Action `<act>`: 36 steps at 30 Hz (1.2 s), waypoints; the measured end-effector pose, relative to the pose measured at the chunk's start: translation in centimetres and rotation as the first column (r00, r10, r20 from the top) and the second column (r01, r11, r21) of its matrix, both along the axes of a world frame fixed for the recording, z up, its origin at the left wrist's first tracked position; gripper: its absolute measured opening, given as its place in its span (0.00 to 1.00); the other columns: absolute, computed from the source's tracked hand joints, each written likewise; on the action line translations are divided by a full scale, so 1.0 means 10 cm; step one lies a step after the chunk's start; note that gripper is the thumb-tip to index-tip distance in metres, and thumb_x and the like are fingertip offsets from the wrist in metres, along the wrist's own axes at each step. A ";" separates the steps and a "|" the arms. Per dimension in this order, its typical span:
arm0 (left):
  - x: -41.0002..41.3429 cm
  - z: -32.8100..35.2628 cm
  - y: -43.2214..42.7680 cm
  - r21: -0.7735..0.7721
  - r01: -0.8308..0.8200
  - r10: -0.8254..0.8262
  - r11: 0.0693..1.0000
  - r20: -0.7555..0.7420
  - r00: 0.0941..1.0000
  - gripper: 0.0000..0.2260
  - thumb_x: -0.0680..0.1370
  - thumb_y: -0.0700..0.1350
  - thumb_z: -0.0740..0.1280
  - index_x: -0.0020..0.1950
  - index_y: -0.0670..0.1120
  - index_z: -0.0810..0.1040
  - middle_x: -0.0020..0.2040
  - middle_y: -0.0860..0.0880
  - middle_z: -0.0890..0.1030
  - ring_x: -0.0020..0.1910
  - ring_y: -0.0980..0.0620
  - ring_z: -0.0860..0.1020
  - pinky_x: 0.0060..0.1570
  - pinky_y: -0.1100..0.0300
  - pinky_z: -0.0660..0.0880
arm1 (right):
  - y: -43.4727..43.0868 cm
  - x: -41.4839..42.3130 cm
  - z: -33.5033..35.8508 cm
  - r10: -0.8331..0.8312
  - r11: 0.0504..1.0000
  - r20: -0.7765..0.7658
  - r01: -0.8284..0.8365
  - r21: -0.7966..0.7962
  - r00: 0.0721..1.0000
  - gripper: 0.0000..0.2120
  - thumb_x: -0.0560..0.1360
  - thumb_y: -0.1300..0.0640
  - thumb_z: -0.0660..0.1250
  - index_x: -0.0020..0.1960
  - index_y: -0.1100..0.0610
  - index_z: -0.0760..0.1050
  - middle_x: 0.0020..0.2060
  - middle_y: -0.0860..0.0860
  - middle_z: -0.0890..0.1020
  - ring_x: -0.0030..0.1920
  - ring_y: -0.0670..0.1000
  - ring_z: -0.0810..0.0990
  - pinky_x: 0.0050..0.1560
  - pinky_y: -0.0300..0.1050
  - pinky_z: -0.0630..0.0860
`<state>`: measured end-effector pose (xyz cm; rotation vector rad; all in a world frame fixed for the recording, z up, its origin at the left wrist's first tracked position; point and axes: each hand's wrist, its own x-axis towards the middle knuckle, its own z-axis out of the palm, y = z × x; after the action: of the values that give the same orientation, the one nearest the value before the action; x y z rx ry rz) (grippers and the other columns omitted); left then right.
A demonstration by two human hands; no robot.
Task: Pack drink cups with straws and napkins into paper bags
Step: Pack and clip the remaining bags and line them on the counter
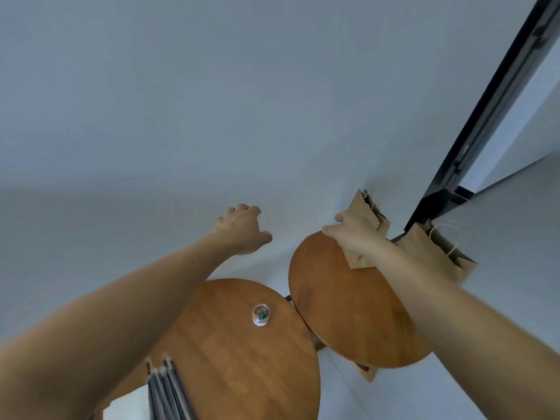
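Your right hand [354,234] grasps a brown paper bag [359,204] standing at the far edge of the right-hand round table [348,298], with a second paper bag [430,253] (twine handles up) just past that table's right rim. Your left hand [242,228] hangs left of the table by the wall, fingers clenched on nothing.

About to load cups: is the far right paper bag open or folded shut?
Open. The far right paper bag stands with its mouth spread, a dark gap showing between its walls.
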<state>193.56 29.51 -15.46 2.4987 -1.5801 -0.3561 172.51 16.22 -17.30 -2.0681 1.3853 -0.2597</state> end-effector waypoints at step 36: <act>-0.47 -0.79 -1.46 0.149 -0.280 0.291 0.948 -0.057 0.955 0.29 0.79 0.55 0.63 0.78 0.50 0.61 0.76 0.49 0.65 0.74 0.47 0.63 0.70 0.48 0.66 | -2.70 -0.68 -1.55 -0.040 0.996 -0.308 0.015 -0.083 0.950 0.10 0.73 0.54 0.64 0.35 0.57 0.74 0.30 0.52 0.79 0.30 0.52 0.78 0.29 0.40 0.70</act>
<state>188.84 14.91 -23.40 2.7307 -1.1776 -0.5305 165.73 -10.78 -32.78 -2.2279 1.6110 0.0015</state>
